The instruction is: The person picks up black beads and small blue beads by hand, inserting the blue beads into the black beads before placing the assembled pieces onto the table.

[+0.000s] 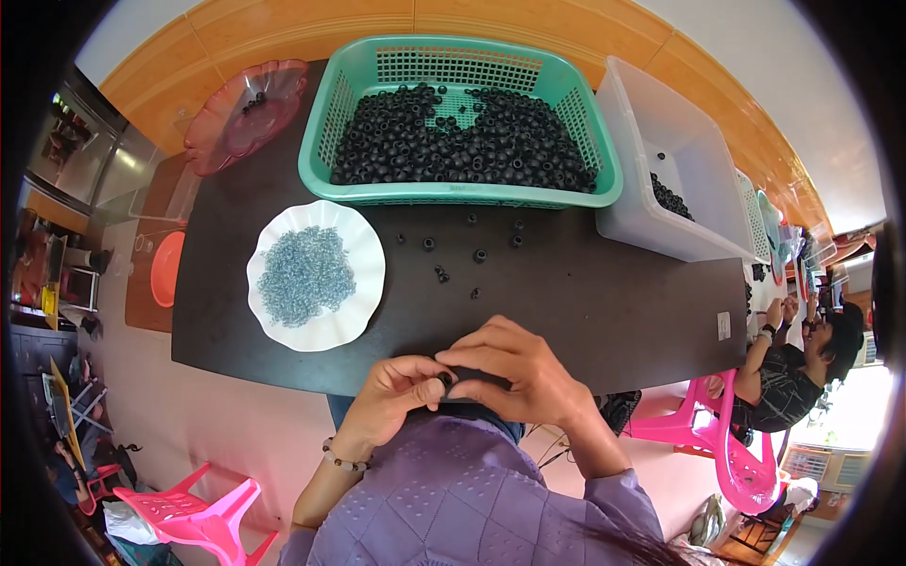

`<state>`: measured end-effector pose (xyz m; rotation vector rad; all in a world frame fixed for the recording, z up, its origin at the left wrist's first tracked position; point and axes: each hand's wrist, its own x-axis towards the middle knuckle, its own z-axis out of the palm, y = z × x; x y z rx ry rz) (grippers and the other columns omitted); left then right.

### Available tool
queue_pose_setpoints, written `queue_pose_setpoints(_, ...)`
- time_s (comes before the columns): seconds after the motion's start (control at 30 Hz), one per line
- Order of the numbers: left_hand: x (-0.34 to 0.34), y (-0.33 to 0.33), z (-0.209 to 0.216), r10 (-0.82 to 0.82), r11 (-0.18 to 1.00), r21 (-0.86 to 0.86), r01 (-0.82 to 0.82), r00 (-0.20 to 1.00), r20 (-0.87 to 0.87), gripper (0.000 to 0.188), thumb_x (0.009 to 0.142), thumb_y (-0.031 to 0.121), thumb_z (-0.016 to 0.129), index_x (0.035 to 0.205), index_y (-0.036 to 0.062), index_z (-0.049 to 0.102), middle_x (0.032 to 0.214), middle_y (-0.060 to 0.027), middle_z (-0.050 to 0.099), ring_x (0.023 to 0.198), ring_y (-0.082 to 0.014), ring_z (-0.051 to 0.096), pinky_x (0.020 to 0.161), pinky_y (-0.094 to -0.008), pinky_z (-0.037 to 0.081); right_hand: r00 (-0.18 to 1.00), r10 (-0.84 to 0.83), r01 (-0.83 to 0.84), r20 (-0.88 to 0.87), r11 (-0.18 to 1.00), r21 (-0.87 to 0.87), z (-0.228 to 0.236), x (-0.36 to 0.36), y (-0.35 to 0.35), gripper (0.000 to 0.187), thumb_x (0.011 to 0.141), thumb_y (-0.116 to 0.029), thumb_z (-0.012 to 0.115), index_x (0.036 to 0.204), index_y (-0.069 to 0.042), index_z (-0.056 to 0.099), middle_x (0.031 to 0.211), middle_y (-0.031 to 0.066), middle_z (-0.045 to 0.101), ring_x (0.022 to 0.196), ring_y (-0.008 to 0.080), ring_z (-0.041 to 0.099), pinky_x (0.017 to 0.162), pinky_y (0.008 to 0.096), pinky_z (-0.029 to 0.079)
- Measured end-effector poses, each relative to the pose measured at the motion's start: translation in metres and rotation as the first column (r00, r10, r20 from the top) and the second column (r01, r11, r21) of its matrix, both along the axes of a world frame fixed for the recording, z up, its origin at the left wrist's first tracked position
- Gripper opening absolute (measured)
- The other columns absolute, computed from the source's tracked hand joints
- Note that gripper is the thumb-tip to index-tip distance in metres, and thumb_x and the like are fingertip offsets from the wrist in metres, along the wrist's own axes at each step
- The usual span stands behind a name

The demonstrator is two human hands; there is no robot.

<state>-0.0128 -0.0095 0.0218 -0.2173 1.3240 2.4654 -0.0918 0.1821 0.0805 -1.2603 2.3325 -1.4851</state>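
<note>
1. At the lower centre of the frame, the left hand (394,394) is closed to a pinch, thumb and forefinger holding a small round black bead (444,378).
2. The bead sits between both hands, near the lower edge of the dark brown counter (585,292).
3. The right hand (514,368), just right of it, is curved, fingertips drawn near the bead (whether they grip it too, I cannot tell).
4. Left of centre, a white scalloped plate (371,269) carries pale blue-grey beads (307,275).
5. Loose black beads (480,256) lie mid-frame; a green rectangular plastic basket (462,194) at top centre holds many more.
</note>
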Motion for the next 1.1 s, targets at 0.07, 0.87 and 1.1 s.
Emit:
queue_pose_setpoints(0.07, 0.002, 0.000, 0.001, -0.064, 0.983, 0.175, 0.050, 0.995, 0.078, 0.021, 0.086, 0.012, 0.066, 0.101, -0.0023, 0.065, 0.082, -0.0071, 0.065, 0.067, -0.0124, 0.058, 0.063, -0.0243, 0.049, 0.999, 0.035, -0.035, 0.040, 0.999, 0.017, -0.005, 0.004, -0.003, 0.032, 0.071, -0.005, 0.075, 0.102, -0.006, 0.069, 0.091, 0.0054, 0.065, 0.078, 0.0221, 0.057, 0.068, 0.0317, 0.048)
queue_pose_setpoints(0.87, 0.006, -0.003, 0.002, 0.095, 0.992, 0.070, -0.107, 0.983, 0.159, 0.022, 0.092, 0.019, 0.061, 0.103, 0.0009, 0.066, 0.071, 0.0024, 0.058, 0.063, -0.0028, 0.052, 0.058, -0.0164, 0.042, 0.999, 0.017, -0.013, -0.027, 0.990, 0.141, 0.001, -0.043, -0.035, 0.013, 0.079, -0.009, 0.069, 0.090, -0.003, 0.067, 0.084, 0.0102, 0.062, 0.067, 0.0254, 0.059, 0.058, 0.0328, 0.048)
queue_pose_setpoints(1.1, 0.016, -0.011, 0.000, 0.180, 0.979, 0.066, -0.191, 0.973, 0.145, 0.024, 0.093, 0.021, 0.059, 0.105, 0.0004, 0.065, 0.070, 0.0036, 0.057, 0.064, -0.0019, 0.052, 0.060, -0.0168, 0.044, 0.950, 0.048, 0.063, -0.308, 0.939, 0.339, -0.034, -0.090, -0.120, 0.014, 0.082, -0.005, 0.057, 0.091, -0.005, 0.067, 0.083, 0.0147, 0.061, 0.073, 0.0342, 0.062, 0.063, 0.0437, 0.048)
